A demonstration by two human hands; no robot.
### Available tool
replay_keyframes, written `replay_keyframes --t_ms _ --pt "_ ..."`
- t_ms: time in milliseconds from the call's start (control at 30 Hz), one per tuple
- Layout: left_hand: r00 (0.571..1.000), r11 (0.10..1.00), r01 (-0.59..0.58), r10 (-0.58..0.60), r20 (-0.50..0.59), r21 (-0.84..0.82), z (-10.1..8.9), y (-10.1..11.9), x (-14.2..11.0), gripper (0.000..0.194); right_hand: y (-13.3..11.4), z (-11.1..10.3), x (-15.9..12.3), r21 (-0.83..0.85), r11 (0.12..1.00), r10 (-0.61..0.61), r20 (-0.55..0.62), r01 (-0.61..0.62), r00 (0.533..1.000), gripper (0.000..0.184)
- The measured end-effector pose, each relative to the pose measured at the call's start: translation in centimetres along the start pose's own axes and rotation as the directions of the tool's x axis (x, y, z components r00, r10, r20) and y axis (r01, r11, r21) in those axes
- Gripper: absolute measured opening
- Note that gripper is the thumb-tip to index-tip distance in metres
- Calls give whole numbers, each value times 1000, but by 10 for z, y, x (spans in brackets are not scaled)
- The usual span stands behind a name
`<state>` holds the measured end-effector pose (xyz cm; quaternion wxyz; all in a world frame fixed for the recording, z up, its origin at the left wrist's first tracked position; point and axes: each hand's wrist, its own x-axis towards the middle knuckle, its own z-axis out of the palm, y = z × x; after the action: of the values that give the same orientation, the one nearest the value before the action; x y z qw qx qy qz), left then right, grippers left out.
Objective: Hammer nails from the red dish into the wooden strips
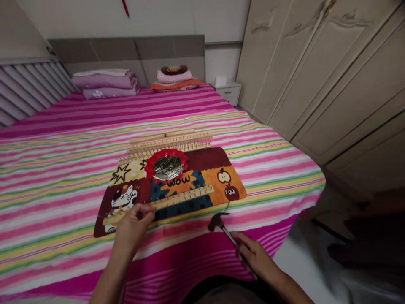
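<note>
Strip (182, 198) lies on the mat (205, 162), approx. level w/ the view, its R end tipped toward 2 o'clock; a row of nails stands up along it. L hand (134, 223) is at 8 o'clock from strip's middle, over its L part, thumb & fingertips drawn to a narrow pinch; can't tell if there's a nail in it. R hand (253, 253) is wrapped round the handle of the hammer (226, 232), whose head is at 4 o'clock from strip, just off the mat's near edge. Red bowl (150, 165) of loose nails (168, 168) sits at 12 o'clock, w/ more nailed strips (171, 142) beyond it.

Risks, my judgement: L fingers are prob. the 1st worry, as an off-line blow near the pinch would catch them. Bed (47, 177) looks soft, so strip could bounce or tilt under a hit & a nail go in crooked or bend. Nails too close together, or too near an edge, might split the wood. Upright points could scratch L wrist if it drags across. Bowl's close to strip; hard jolts, or a wide swing toward 11, might spill it.
</note>
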<state>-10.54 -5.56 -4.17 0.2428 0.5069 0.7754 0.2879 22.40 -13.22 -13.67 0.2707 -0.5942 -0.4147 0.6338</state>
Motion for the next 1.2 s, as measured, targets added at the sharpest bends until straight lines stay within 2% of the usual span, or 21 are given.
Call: replay_keyframes --t_ms 100,200,300,400,533,633,700,733,800,867,1000,1200 --pt "992 982 89 -102 70 169 13 -31 -30 9 -1 0 -2 -3 1000 5 -16 -5 1000 58" --pt "979 944 88 -141 147 318 25 -50 -49 4 -3 0 -4 -6 1000 11 -21 -11 1000 57" --pt "980 902 -16 -70 184 431 31 -51 -56 11 -5 1 -6 -8 1000 4 -23 -4 1000 55" --pt "976 852 -123 12 217 508 34 -45 -53 13 -5 1 -6 -12 1000 -13 -17 13 1000 55" --pt "961 846 -141 -8 277 515 35 -40 -42 11 -4 2 -5 -13 1000 -14 -29 13 999 55" --pt "965 940 -50 -42 259 338 32 -36 -34 13 -3 2 -6 -13 1000 -6 -34 5 999 54" --pt "969 996 49 -65 238 71 31 -30 -30 10 -4 2 -6 -12 1000 -8 -29 8 1000 54" --pt "972 993 84 -63 225 -84 31 -25 -28 11 -4 2 -6 -12 1000 -11 -28 11 1000 54" --pt "981 930 105 -39 189 -351 32 -12 -24 22 -5 1 -6 -14 1000 -11 -25 11 1000 56" --pt "991 858 86 -23 131 -506 37 3 -19 29 -6 1 -6 -19 1000 -6 -22 5 1000 57" --pt "999 817 42 -30 32 -576 54 23 -9 32 -8 1 -6 -29 1000 -4 -19 3 1000 55" --pt "999 860 16 -32 -24 -509 78 18 -2 29 -4 0 -5 -30 999 -19 0 19 1000 56"
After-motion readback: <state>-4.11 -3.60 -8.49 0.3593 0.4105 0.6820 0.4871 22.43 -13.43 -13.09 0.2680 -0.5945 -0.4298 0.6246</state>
